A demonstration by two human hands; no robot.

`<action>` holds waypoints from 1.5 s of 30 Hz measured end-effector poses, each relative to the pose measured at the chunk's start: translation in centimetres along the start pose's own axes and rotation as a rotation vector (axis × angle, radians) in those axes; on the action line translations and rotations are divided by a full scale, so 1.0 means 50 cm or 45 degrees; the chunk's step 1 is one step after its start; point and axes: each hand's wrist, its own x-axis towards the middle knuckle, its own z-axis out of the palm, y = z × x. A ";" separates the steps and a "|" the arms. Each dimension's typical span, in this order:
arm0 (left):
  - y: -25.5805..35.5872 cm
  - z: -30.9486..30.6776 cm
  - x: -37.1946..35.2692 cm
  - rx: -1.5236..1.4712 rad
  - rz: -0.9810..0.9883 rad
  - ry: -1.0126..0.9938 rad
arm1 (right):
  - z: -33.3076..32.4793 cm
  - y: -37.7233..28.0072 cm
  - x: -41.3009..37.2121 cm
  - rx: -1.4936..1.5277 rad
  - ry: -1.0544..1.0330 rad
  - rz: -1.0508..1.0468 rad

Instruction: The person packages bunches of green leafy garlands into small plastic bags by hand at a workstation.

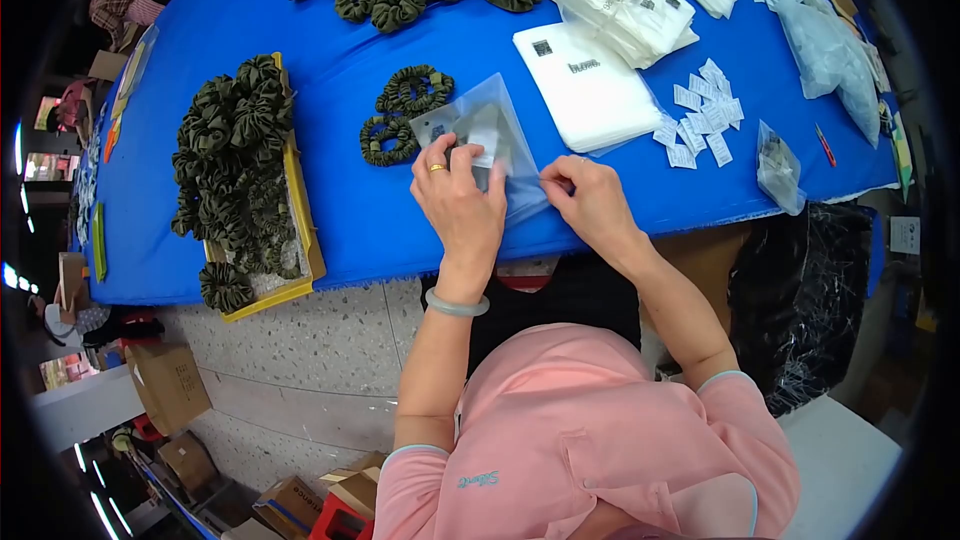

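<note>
Clear plastic bag (515, 128) lies on blue tablecloth (350, 225), just beside dark green scrunchies (415, 90). My left hand (462, 192) rests on it, fingers spread, unclenched; my right hand (588, 195) pinches its edge. Film looks light, limp, slippery, easily creased. Best hold: edge or corner, other fingertips steadying middle.

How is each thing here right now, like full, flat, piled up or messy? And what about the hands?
Left hand: resting on the clear bag, fingers spread
Right hand: fingertips pinched at the bag's edge
Clear bag: lying on the table; can't tell if sealed
Yellow tray: heaped with dark green scrunchies
White bags: stacked
Small labels: loosely scattered
Red pen: lying down
</note>
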 end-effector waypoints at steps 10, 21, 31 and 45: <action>0.047 -0.046 -0.050 -0.428 -0.569 -0.462 | -0.020 0.013 -0.024 -0.246 0.493 -0.222; 0.045 -0.069 -0.091 -0.843 -0.813 -0.601 | -0.001 0.033 -0.012 -0.178 0.635 -0.220; 0.033 -0.084 -0.117 -1.535 -1.424 -0.810 | 0.026 0.037 -0.092 -0.093 0.179 -0.626; 0.053 -0.072 -0.116 -1.616 -1.493 -0.818 | -0.389 0.287 -0.232 0.799 0.717 0.379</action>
